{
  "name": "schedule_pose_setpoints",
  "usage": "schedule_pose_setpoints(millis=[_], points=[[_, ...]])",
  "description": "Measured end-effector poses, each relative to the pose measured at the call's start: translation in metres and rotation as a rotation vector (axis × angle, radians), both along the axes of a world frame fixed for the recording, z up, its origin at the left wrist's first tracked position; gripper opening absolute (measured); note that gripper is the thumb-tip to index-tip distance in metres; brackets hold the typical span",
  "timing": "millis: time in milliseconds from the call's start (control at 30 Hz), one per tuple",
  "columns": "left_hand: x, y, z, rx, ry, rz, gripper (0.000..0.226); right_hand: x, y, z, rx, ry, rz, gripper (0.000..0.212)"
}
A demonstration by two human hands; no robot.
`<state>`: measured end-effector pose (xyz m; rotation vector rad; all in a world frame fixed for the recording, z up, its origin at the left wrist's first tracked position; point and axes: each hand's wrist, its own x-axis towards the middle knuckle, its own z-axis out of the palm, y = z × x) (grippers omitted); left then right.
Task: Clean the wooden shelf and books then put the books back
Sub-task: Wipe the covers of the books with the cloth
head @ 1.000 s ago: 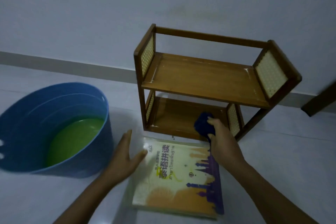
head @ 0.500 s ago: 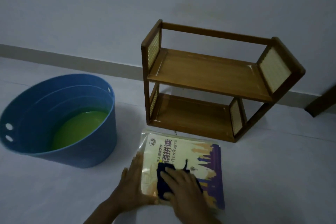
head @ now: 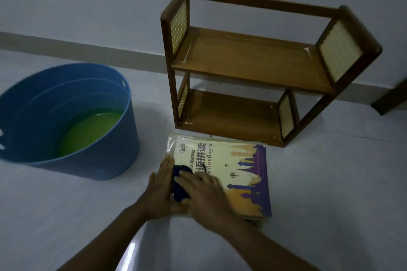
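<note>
Cloth now on the book cover, pressed flat under the right hand, fingers straight, not curled round it. A second ago that hand held the cloth in the shelf lower tier, so shelf wiping looks finished and book cleaning has begun. Left hand, earlier beside the book, now lies flat on its 9 o'clock edge, steadying. Book sits at the shelf's 6 o'clock; tub at 9.

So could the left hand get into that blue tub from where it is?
Probably yes. The left hand lies flat at the book's left edge, the blue tub stands just left of it with an open top, and nothing lies between them.
</note>
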<state>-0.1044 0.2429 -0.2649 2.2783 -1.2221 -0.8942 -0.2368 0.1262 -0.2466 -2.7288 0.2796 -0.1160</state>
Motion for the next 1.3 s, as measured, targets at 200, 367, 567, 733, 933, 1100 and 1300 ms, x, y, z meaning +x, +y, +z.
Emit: schedule_pose_setpoints(millis=[200,367,567,733,933,1100,1300], points=[[-0.005,-0.003,-0.002,-0.022,-0.026,0.043,0.14,0.031,-0.093,0.011,0.099,0.055,-0.516,0.056],[-0.006,0.004,-0.01,-0.132,-0.067,0.031,0.122,0.033,0.015,0.0,0.11,0.024,-0.201,0.05],[-0.006,0.005,-0.008,-0.132,-0.059,0.106,0.131,0.015,-0.088,0.029,-0.03,0.189,0.032,0.06],[-0.008,0.002,-0.004,-0.095,-0.118,0.105,0.128,-0.046,-0.143,0.038,0.03,0.253,-0.166,0.058],[-0.006,0.001,-0.007,0.128,-0.147,0.03,0.15,-0.085,-0.044,0.011,0.042,0.056,0.126,0.055],[-0.008,0.0,0.002,0.179,-0.136,0.016,0.148,-0.072,-0.14,0.012,0.1,0.077,-0.443,0.055],[-0.008,0.002,0.003,0.179,-0.131,-0.02,0.151,-0.047,-0.024,0.017,0.019,0.057,0.087,0.054]])
